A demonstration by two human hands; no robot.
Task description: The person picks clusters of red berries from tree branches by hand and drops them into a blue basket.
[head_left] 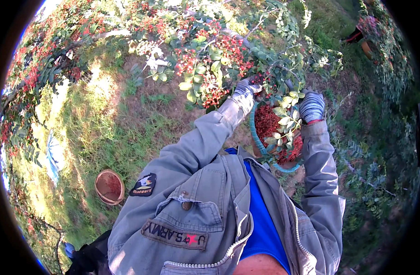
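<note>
My left hand (pixel 245 91), in a striped grey-white glove, reaches into a shrub with its fingers closed at a cluster of small red berries (pixel 259 81). Leaves and berries partly cover the fingertips. To its right, my right hand (pixel 312 106), gloved alike, is curled beside a leafy branch (pixel 289 120); its fingertips are hidden, so what they grip does not show clearly. Beneath both hands sits a basket (pixel 253 130) with a blue-green wrapped rim. Loose red berries (pixel 267 122) fill much of it, partly behind the hanging leaves.
Berry-laden branches (pixel 228 48) spread ahead and along the left. A brown basket (pixel 98 185) with reddish contents stands on the grass at left, near a blue-white sheet (pixel 52 158). Dense foliage (pixel 370 156) lies at right; another container (pixel 367 49) shows at the far right.
</note>
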